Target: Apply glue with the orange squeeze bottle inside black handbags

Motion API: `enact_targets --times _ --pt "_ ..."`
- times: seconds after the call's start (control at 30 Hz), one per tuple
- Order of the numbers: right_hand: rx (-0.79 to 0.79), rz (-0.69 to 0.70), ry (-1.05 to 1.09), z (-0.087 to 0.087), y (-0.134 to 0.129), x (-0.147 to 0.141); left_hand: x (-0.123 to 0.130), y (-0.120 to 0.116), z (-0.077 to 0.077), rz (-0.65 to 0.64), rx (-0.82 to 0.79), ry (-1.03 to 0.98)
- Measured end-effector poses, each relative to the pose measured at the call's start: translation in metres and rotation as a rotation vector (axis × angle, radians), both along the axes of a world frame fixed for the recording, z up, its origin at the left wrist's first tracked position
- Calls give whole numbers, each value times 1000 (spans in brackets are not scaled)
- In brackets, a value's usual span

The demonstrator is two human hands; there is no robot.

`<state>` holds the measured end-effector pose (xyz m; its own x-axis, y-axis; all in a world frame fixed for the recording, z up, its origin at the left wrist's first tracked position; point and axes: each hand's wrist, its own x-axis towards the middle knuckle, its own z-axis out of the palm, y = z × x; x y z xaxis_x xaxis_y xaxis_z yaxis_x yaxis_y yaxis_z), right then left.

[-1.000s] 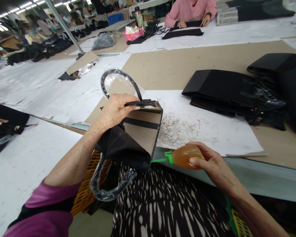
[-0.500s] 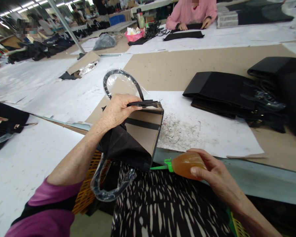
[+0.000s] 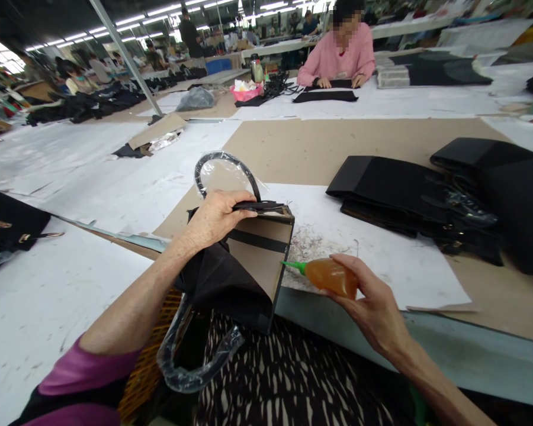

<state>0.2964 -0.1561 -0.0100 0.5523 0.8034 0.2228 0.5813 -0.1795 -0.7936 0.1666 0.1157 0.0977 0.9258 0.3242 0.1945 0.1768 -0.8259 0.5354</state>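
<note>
My left hand (image 3: 220, 216) pinches the upper edge of a black handbag (image 3: 231, 284), which is tilted at the table's front edge. The bag's side facing right shows bare tan board (image 3: 260, 257) crossed by a black strip. One plastic-wrapped handle (image 3: 222, 157) arches up behind my hand; the other handle (image 3: 189, 378) hangs down in front. In my right hand (image 3: 368, 296) is a squeeze bottle (image 3: 331, 277) of amber liquid, lying sideways. Its green nozzle (image 3: 295, 266) points left, with the tip at the board's right edge; whether it touches I cannot tell.
Black folded bags (image 3: 391, 195) lie on the right of the table. Another black bag (image 3: 9, 222) is at the left. Dark thread scraps dot the white paper (image 3: 408, 278). Across the table a person in pink (image 3: 337, 59) handles black pieces. An orange basket (image 3: 148, 361) stands below.
The bottle has risen from the bag's lower corner to partway up its right edge, nozzle still pointing left. My left hand keeps its hold. The camera view has tipped upward.
</note>
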Motion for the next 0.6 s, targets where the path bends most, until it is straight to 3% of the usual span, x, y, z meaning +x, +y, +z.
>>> enact_targets --times 0.2,0.37,0.47,0.6 --pt "66 123 -435 -1 26 18 2 0 9 21 6 41" --pt "122 103 -590 3 30 34 5 6 9 39 -8 77" --pt "242 -121 -413 18 23 41 7 11 8 29 -44 64" --pt "583 -552 193 67 8 56 10 16 8 1 -76 55"
